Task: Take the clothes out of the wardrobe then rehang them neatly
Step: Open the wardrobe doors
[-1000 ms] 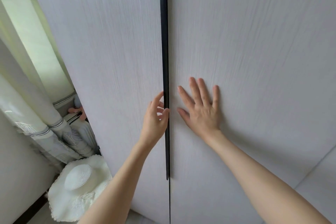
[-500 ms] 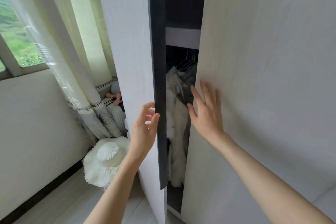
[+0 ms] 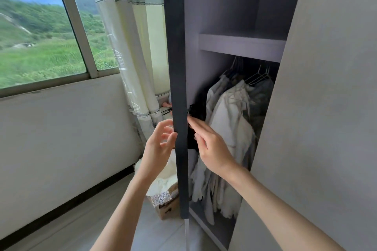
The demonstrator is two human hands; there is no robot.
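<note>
Here is the tall grey wardrobe point(image 3: 234, 16) with its dark-edged left door point(image 3: 177, 67) swung out edge-on toward the camera, and the pale grey right door point(image 3: 326, 108) standing ajar on the other side. The left hand point(image 3: 158, 144) is at the outer side of the left door's edge, fingers loosely spread and lightly curled, the fingertips just at the edge; whether they actually touch it is hard to tell, and it holds nothing. The right hand point(image 3: 212, 146) reaches in on the inner side of that same edge, index finger stretched forward and the other fingers relaxed, gripping nothing. Inside, under a grey shelf point(image 3: 242, 47), the white and cream clothes point(image 3: 228, 128) hang bunched together on thin wire hangers point(image 3: 257, 76), with something dark point(image 3: 196, 112) at the left of the row, just past the right hand's fingertips. Outside the wardrobe, a cream patterned curtain point(image 3: 130, 57) hangs beside a window point(image 3: 40, 32) showing green hills, and a cardboard box point(image 3: 167, 208) topped with white lace fabric sits on the pale floor point(image 3: 159, 234) behind the left door.
</note>
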